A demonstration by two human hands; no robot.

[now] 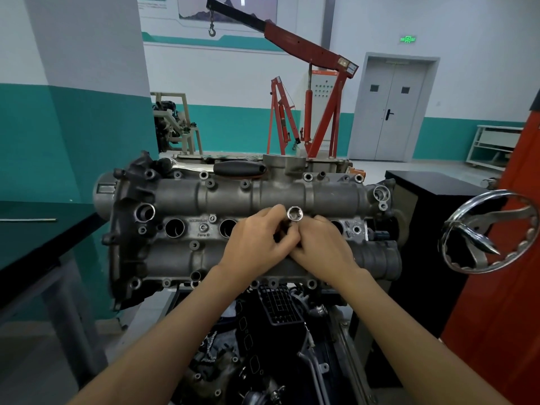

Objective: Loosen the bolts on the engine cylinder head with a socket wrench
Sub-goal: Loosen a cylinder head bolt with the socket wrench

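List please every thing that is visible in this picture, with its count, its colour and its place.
grey cast-metal engine cylinder head: one, grey, centre, on a stand.
shiny metal socket: one, silver, between the fingertips, open end up.
black-handled wrench: one, black and chrome, lying on the far edge of the head.
chrome handwheel: one, silver, right of the engine.
red engine hoist: one, red, behind, by the wall.
grey double door: one, grey, back right.
black cabinet: one, right.
left hand: grips the socket's lower part.
right hand: grips it too.
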